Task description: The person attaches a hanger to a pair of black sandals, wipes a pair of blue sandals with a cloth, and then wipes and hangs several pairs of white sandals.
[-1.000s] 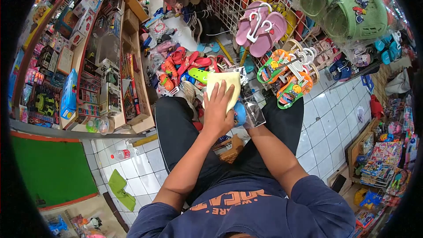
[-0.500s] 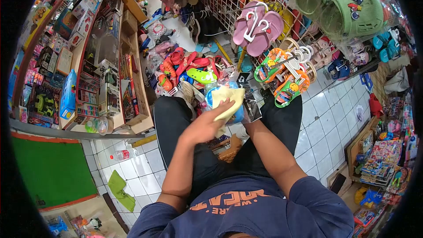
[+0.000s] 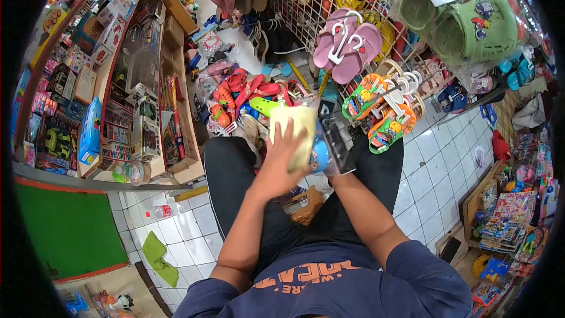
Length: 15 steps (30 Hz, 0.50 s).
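Note:
My left hand [image 3: 281,168] lies over a pale yellow cloth [image 3: 303,116], fingers stretched across it, and presses it onto a clear plastic-wrapped package [image 3: 335,144]. Something round and blue [image 3: 319,155] shows through the wrap, with a dark strip along its right side; its exact kind is hard to make out. My right hand [image 3: 336,178] supports the package from below and the right, its fingers mostly hidden behind it. The package is held between my knees, above the floor. Just beyond it lies a lime green clog [image 3: 266,105].
A pile of red sandals [image 3: 250,87] lies ahead. Pink slippers [image 3: 347,47], orange-green sandals [image 3: 385,112] and bagged green clogs [image 3: 485,26] hang from a wire rack [image 3: 300,9] at right. Toy shelves [image 3: 126,82] stand left. A bottle [image 3: 162,211] and green cloth [image 3: 158,258] lie on the floor.
My left hand has slid the yellow cloth slightly left and down over the package, and its fingers have spread out. The package now sits a little lower and more tilted.

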### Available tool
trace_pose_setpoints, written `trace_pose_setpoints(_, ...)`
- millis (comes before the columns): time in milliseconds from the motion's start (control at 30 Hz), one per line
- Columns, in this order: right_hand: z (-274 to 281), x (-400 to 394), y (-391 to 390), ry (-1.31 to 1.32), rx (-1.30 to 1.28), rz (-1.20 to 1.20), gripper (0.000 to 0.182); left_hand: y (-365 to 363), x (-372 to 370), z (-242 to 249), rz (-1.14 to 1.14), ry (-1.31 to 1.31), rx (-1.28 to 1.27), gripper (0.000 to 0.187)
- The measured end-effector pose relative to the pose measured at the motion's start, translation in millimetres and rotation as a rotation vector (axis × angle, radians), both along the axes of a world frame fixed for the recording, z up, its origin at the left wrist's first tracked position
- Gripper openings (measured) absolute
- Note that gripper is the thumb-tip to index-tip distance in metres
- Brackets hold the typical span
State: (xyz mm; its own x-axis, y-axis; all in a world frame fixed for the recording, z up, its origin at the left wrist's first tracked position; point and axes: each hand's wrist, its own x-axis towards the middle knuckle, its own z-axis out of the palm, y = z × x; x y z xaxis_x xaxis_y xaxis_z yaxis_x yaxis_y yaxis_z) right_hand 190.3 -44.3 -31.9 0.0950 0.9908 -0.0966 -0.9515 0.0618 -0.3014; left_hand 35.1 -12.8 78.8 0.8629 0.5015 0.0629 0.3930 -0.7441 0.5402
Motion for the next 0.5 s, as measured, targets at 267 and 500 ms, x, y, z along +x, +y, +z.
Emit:
trace_pose_setpoints(267,-81,20,7,0.068,0.087,0.091,0.058,2,24,-40,0.413,-0.423,-0.107,0.066)
trace_pose_setpoints(500,-49,12,-12,-0.039,-0.163,-0.019,0.057,47,-8,-59,0.634,-0.683,-0.935,0.041)
